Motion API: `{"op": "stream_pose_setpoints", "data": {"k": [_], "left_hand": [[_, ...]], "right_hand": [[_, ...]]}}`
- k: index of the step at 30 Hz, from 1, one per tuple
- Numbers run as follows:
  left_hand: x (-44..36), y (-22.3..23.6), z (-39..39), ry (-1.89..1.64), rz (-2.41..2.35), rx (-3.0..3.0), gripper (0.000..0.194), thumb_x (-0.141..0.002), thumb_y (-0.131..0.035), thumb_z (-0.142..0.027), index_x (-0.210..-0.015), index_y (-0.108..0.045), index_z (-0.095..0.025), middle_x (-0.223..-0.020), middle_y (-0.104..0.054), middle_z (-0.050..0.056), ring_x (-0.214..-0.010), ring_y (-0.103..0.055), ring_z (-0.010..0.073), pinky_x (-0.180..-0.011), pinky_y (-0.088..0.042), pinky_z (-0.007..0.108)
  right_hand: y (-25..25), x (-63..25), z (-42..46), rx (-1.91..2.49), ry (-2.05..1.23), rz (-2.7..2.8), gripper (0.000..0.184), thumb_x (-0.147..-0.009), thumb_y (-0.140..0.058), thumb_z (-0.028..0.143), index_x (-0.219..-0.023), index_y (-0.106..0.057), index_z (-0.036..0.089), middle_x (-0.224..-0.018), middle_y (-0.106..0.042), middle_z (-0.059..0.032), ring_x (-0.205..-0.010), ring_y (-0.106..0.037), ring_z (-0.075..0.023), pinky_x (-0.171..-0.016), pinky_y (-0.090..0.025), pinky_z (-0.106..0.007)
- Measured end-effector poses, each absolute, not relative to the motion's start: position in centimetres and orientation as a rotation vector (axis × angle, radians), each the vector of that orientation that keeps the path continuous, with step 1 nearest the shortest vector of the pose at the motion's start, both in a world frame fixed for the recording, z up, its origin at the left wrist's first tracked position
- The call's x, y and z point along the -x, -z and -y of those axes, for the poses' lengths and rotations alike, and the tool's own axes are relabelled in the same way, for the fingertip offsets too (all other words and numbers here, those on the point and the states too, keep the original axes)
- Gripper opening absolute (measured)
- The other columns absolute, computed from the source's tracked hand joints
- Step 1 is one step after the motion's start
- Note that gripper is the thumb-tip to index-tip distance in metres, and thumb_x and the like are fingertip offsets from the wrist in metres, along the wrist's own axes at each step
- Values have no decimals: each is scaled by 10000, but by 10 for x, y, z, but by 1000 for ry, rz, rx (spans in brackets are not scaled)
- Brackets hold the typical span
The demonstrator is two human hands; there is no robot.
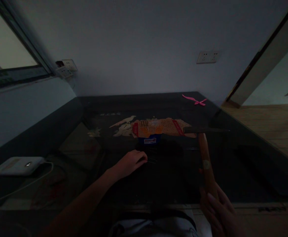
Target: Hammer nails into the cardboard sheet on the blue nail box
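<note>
In the head view my right hand (216, 207) is wrapped round the wooden handle of a hammer (205, 158). The hammer's dark metal head points up and away from me, above the table's right half. Left of it, my left hand (132, 161) rests low over the dark tabletop, fingertips pinched together. A thin, pale, wire-like piece (152, 161) sticks out from those fingertips; its exact kind is too dim to tell. Just beyond that hand stands a small blue box (150, 140) with a white label. Behind the box lies a crumpled red and tan printed wrapper (165, 127).
The dark glossy table (144, 194) meets a wall at the back. A pink ribbon (195, 100) lies at its far right corner. At the left is a white power bank (19, 165) with a white cable. Wall sockets (208, 57) are above the table.
</note>
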State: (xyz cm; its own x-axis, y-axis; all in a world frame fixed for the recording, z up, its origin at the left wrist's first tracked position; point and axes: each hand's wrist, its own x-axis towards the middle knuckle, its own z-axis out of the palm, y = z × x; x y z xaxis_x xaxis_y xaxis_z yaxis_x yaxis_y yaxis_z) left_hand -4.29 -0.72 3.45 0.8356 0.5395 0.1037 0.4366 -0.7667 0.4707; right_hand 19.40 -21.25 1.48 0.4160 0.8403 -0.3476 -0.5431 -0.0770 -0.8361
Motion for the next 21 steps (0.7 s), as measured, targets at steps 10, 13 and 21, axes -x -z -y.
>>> {"op": "stream_pose_setpoints", "data": {"k": [10,13,21], "left_hand": [[43,-42,6,-650,-729,-2205,98,-809,-554,-238,-850,-610,-169,-875,-623,29,-827,-588,136,-780,-461,267],[40,-40,7,-684,-772,-1986,134,-789,-578,-273,-848,-597,-154,-858,-632,40,-819,-611,150,-772,-487,283],[38,-26,-1,-718,-820,-1686,218,-776,-591,-259,-956,-538,-149,-832,-634,34,-790,-645,156,-779,-519,336]], "right_hand": [[-2,-201,212,1151,-1158,213,737,-627,-764,301,-1292,-447,325,-530,-498,65,-293,-303,-11,-259,-243,-105],[-4,-201,212,1162,-1160,231,747,-615,-770,321,-1291,-451,310,-517,-485,71,-280,-287,-11,-250,-246,-117],[-8,-196,208,1179,-1154,307,685,-666,-736,360,-1277,-440,269,-454,-446,87,-279,-271,2,-282,-199,-98]]}}
